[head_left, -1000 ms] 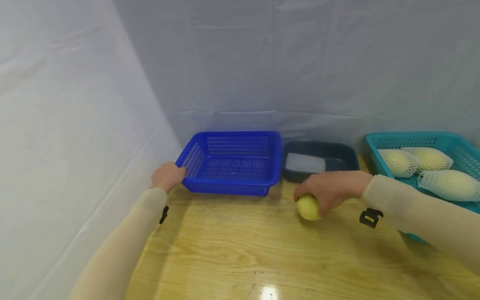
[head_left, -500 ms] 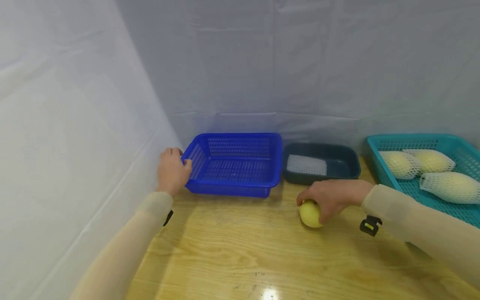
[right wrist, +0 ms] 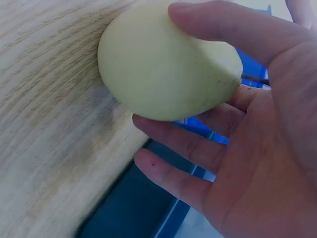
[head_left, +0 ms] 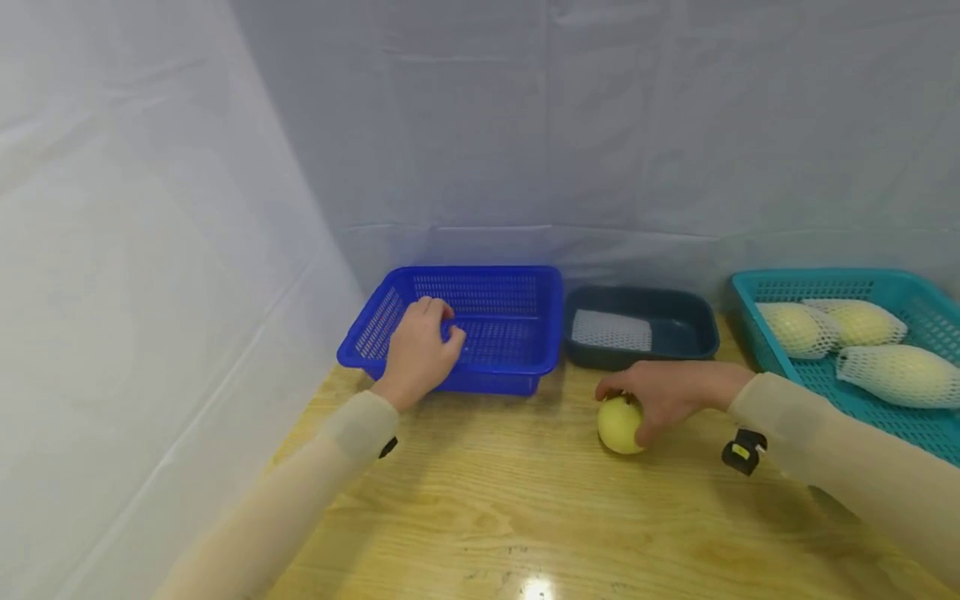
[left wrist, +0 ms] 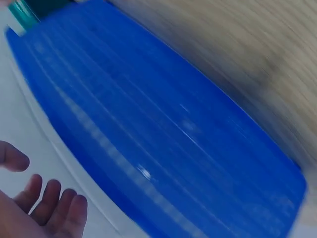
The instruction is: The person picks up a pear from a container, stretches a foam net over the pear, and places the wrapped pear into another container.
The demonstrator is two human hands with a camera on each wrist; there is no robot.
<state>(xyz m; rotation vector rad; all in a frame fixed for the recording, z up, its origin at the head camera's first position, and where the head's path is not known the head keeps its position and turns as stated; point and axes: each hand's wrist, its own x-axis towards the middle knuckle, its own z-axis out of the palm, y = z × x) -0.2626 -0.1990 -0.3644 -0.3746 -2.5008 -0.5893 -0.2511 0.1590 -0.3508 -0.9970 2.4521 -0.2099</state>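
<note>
Thumb and fingers of my right hand [head_left: 667, 396] grip a yellow-green pear [head_left: 618, 428] on the wooden table, just in front of a small dark tray. In the right wrist view the thumb lies on one side of the pear [right wrist: 153, 64] and fingers on the other; its stem points toward the palm. My left hand [head_left: 420, 350] hovers over the front left part of a blue perforated basket [head_left: 502, 368], holding nothing, with fingers loosely bent. The left wrist view shows that hand [left wrist: 44, 213] apart from the basket's side [left wrist: 163, 124].
The dark tray [head_left: 701, 354] holds a white foam net sleeve [head_left: 611, 330]. At the right stands a teal basket [head_left: 832, 273] with several pale yellow fruits in foam nets, such as the front one [head_left: 900, 377]. A white sheet [head_left: 480, 125] hangs behind and to the left.
My left hand has let go of the blue basket's left rim and moved right over its front. The right hand has come slightly nearer with the pear.
</note>
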